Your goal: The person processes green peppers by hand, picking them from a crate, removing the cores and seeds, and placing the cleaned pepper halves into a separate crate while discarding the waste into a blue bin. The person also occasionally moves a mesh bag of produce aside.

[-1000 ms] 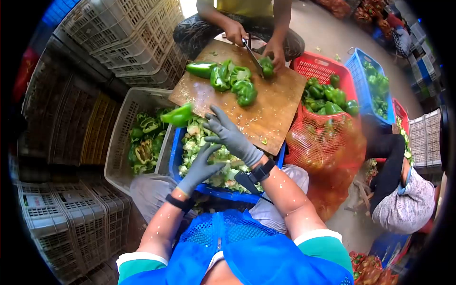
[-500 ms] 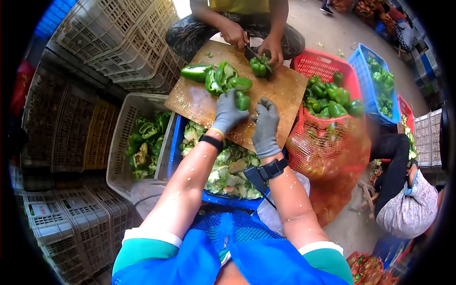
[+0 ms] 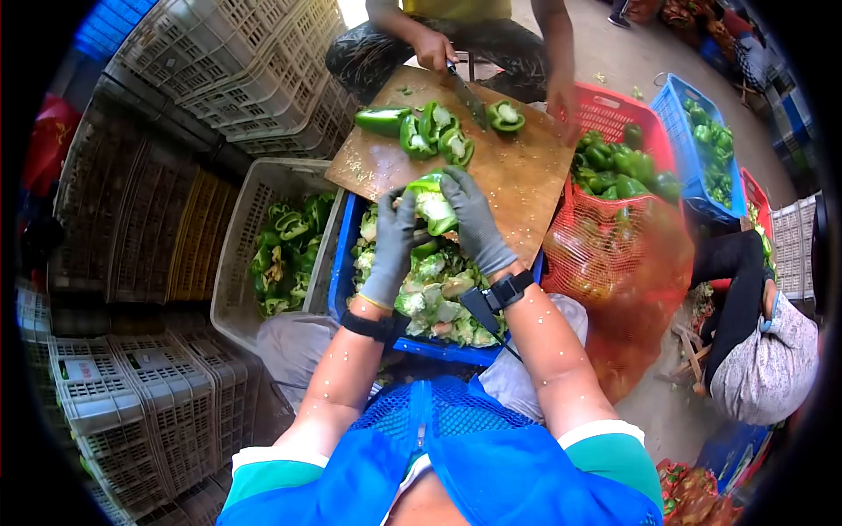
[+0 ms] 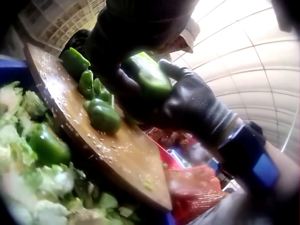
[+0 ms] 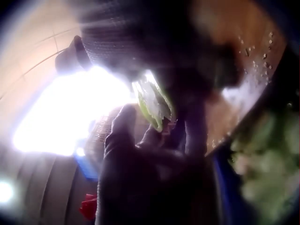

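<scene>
In the head view both gloved hands hold an opened green pepper (image 3: 431, 203) between them, over the near edge of the wooden board (image 3: 517, 202). My left hand (image 3: 391, 250) grips its left side, and my right hand (image 3: 476, 219) has its fingers round the upper right. Pale pith shows inside the pepper. Below lies a blue crate (image 3: 345, 254) of pale green scraps (image 3: 447, 302). The left wrist view shows the pepper (image 4: 152, 77) between the dark glove and the right hand (image 4: 197, 105). Cut peppers (image 3: 421, 131) rest on the board.
Across the board a person's hand (image 3: 434, 51) holds a knife (image 3: 467, 98) beside a cut pepper (image 3: 506, 116). A grey crate (image 3: 230, 254) of pepper pieces stands left. A red crate (image 3: 614, 107) of whole peppers and a red net bag (image 3: 614, 307) are at right.
My hands first tossed a piece leftward, then reached onto the board; now they hold a pepper nearer me. The other person's pepper lies cut, and their free hand has moved to the red crate.
</scene>
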Demonstrator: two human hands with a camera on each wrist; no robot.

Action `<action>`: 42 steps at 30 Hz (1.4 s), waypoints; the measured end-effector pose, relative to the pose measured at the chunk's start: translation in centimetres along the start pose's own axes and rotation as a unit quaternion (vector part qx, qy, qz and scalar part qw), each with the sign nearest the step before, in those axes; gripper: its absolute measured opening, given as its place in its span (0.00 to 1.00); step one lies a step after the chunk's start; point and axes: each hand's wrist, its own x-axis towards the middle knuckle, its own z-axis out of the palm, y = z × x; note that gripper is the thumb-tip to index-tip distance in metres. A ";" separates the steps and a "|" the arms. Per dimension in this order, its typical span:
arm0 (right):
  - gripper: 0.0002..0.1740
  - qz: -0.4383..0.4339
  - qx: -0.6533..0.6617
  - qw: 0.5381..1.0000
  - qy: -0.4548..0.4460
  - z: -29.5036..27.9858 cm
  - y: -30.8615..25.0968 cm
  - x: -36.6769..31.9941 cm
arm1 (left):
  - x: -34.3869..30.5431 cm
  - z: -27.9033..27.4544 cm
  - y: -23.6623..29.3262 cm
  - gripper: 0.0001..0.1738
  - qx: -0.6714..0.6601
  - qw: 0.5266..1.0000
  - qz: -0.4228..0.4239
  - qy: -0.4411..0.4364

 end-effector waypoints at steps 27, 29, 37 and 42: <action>0.36 -0.196 -0.332 0.884 -0.265 1.6 -3.3 -2.5 | 1.5 -3.4 -2.6 0.15 -0.386 0.878 -0.171 -0.228; 0.35 -0.131 -0.296 0.904 -0.278 1.7 -3.2 -2.8 | 0.9 -4.0 -3.0 0.17 -0.285 0.930 -0.174 -0.156; 0.34 0.035 -0.189 0.956 -0.222 0.2 -2.9 -1.0 | -3.2 -7.4 -1.3 0.23 -0.150 0.955 -0.213 -0.145; 0.37 -0.184 -0.382 0.865 -0.268 4.2 0.8 -3.5 | -3.3 -8.2 -5.0 0.18 -0.137 0.981 -0.084 -0.111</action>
